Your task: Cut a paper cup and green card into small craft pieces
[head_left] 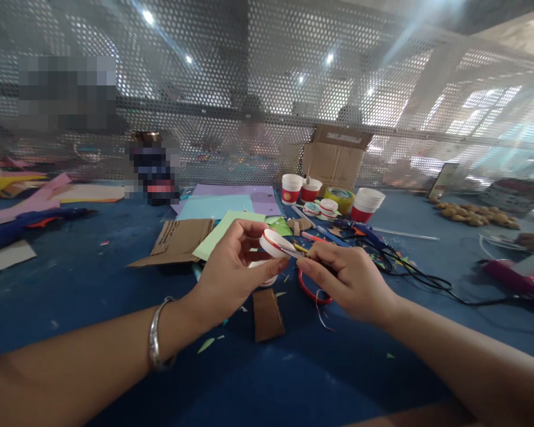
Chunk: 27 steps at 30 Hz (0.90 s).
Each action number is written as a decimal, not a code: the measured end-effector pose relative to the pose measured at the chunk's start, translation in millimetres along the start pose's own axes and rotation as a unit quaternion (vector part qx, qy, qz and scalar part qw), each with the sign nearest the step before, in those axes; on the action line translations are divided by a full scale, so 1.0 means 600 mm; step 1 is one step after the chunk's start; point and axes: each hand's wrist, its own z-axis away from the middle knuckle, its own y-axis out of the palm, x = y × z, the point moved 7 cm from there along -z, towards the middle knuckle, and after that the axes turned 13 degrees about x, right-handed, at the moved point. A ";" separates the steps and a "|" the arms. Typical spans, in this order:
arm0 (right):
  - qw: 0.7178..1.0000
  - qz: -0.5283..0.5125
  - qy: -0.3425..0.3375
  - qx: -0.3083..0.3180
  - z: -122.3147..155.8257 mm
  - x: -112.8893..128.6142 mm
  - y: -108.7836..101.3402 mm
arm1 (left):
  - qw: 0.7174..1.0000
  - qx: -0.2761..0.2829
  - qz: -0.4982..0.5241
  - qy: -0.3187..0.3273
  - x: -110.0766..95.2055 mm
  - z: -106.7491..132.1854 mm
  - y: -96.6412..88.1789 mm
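Observation:
My left hand, with a silver bangle on its wrist, is closed around a cut piece of a white paper cup with a red rim, held above the blue table. My right hand is closed on red-handled scissors, whose blades meet the cup piece at its right side. A small brown cardboard strip lies on the table just below both hands.
Coloured paper sheets and flat cardboard lie behind my left hand. Red-and-white paper cups, a tape roll, pens and a black cable lie beyond my right hand. A perforated metal screen stands behind the table. Another person's hand is at the right edge.

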 end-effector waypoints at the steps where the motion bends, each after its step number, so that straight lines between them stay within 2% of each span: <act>1: 1.000 -0.002 0.000 0.002 0.000 0.000 0.001 | 1.000 0.002 -0.004 0.005 -0.001 0.000 0.001; 5: 1.000 -0.003 -0.008 0.001 0.002 0.004 -0.001 | 1.000 0.004 -0.002 0.006 -0.003 0.000 0.003; 11: 1.000 0.004 -0.008 0.003 0.002 0.004 -0.003 | 0.999 0.016 0.024 -0.038 0.004 0.002 0.004; 19: 1.000 0.006 -0.015 -0.003 0.002 0.006 -0.005 | 0.998 0.011 0.025 -0.053 0.009 0.004 0.003; 27: 1.000 0.005 -0.002 0.014 0.001 0.003 0.002 | 0.994 0.059 0.045 -0.086 0.005 0.006 0.023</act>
